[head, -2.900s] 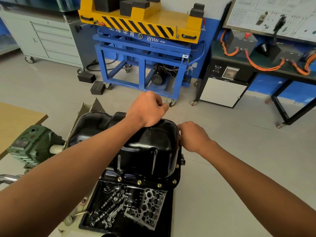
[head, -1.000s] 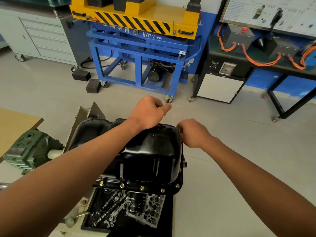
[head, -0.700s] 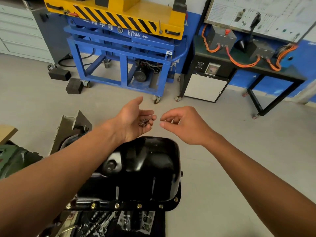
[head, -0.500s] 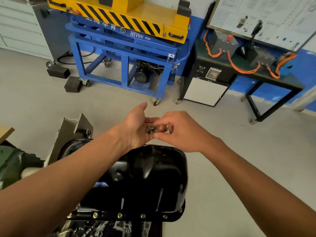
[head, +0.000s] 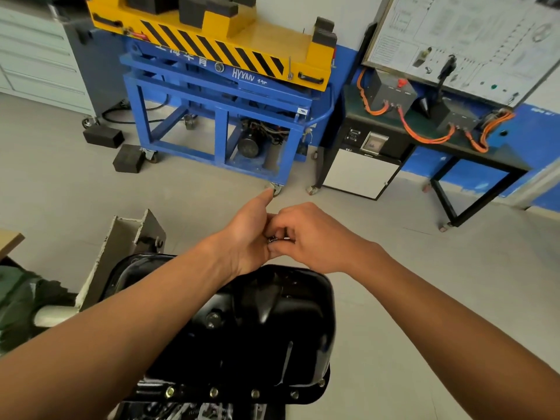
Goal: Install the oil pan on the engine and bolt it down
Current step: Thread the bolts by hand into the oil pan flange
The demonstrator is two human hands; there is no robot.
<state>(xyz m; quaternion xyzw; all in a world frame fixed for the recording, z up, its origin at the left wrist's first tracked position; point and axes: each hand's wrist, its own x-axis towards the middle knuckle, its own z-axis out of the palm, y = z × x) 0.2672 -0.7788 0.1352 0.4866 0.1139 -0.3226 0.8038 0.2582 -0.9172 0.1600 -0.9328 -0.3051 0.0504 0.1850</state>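
The glossy black oil pan (head: 257, 328) sits upside-down on the engine, with several brass-coloured bolts (head: 213, 391) along its near flange. Both hands hover together above the pan's far edge. My left hand (head: 247, 237) is cupped palm-up with small dark bolts (head: 271, 238) lying in it, thumb pointing away. My right hand (head: 306, 237) reaches into that palm and its fingertips pinch one of the bolts. The engine under the pan is mostly hidden.
A grey metal stand bracket (head: 121, 247) rises left of the pan, with a green machine (head: 27, 301) beyond it. A blue and yellow lift cart (head: 224, 95) and a black bench with orange cables (head: 424, 128) stand across the floor. Loose engine parts (head: 194, 412) lie below the pan.
Both hands lifted off the pan's far rim and came together above it. My left palm turned up with bolts in it, and my right fingers closed in to pick from it.
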